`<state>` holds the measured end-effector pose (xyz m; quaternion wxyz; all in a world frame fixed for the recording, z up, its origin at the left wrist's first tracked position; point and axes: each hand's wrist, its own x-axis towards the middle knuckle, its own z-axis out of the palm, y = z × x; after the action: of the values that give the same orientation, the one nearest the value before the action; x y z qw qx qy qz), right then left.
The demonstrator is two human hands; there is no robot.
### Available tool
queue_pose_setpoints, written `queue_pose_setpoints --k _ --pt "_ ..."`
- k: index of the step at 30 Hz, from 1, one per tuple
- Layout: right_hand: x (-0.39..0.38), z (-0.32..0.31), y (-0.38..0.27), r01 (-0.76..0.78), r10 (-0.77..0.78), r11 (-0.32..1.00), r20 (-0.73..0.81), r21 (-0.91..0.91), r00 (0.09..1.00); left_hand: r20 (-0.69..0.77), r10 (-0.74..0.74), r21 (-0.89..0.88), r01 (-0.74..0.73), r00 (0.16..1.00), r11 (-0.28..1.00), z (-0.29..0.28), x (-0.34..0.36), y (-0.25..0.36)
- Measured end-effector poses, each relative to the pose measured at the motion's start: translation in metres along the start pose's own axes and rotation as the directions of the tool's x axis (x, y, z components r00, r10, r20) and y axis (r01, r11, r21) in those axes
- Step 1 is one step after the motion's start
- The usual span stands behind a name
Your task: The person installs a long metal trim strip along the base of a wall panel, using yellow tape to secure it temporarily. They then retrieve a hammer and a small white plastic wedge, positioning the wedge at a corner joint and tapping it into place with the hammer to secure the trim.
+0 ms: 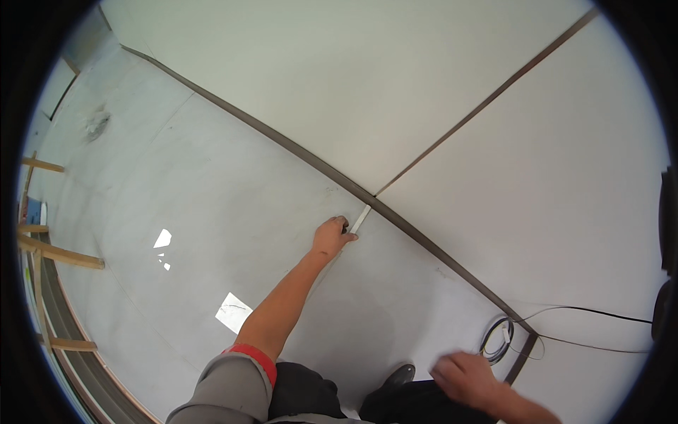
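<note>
My left hand (pixel 330 237) reaches out over the grey floor, fingers closed around something small and dark that mostly hides in the palm. Beside its thumb a narrow flat white strip (pixel 361 218) runs along the floor to the dark baseboard (pixel 311 160), its far end at the foot of a wall joint. Whether the strip and the dark piece are one object, I cannot tell. My right hand (pixel 466 381) hovers low at the right, above my dark trouser leg. Its fingers look curled but are smeared by motion.
White wall panels (pixel 296 78) meet at a dark seam (pixel 487 102). A coiled black cable (pixel 498 340) lies in the right corner, with wires leading right. Wooden pieces (pixel 63 253) stand at the left edge. Clear plastic-like debris (pixel 97 124) lies far left. Bright patches (pixel 232 312) mark the floor.
</note>
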<state>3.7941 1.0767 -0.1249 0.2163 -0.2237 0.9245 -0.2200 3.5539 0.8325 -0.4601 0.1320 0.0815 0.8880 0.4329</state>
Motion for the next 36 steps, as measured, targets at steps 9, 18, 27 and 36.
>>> queue_pose_setpoints --k 9,18,27,36 --pt "-0.1 0.01 -0.062 -0.328 0.42 0.838 -0.132 0.437 0.898 0.038 0.247 -0.015 -0.246 0.968 0.969 -0.086 -0.077 0.089" --pt "-0.042 -0.039 -0.064 0.299 -0.247 0.911 -0.206 0.284 0.947 0.191 0.253 0.144 -0.282 0.948 0.948 -0.192 -0.317 0.271" --pt "-0.11 -0.038 -0.083 0.101 -0.095 0.928 -0.033 0.359 0.995 0.271 0.051 0.223 -0.114 0.961 0.968 -0.176 -0.371 0.292" --pt "-0.172 -0.014 -0.153 0.056 -0.043 0.986 -0.087 0.16 0.995 0.314 -0.031 0.297 -0.067 0.949 0.953 -0.178 -0.479 0.317"
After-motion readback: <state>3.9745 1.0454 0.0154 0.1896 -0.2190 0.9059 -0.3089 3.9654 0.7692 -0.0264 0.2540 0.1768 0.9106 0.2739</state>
